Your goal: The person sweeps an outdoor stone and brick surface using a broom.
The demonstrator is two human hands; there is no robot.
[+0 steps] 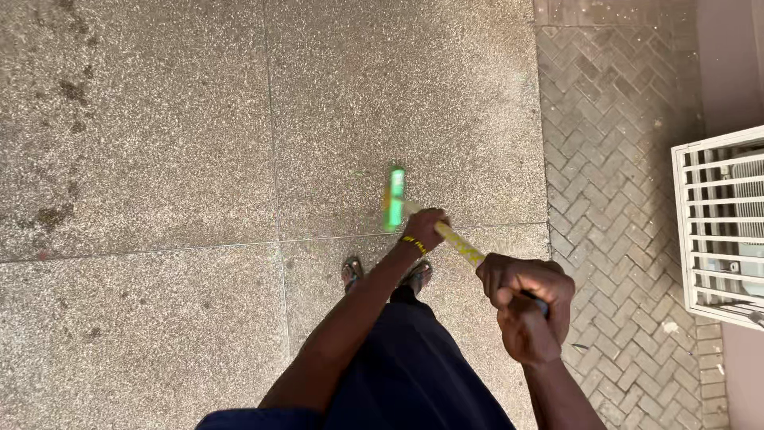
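Open speckled concrete slabs [159, 159] spread left and ahead; the white metal grille [720, 223] blocks the right edge.

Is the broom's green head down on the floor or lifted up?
Cannot tell. The green head is motion-blurred over the speckled floor; both hands, left hand and right hand, grip the yellow handle.

— The broom head [395, 197] is bright green; its handle [459, 244] is yellow with patterned markings.
— And the floor [159, 159]?
— Speckled grey-brown slabs, beside reddish brick paving [613, 159] in a herringbone pattern. The grille [720, 231] is white, the wristband [413, 243] yellow and black.
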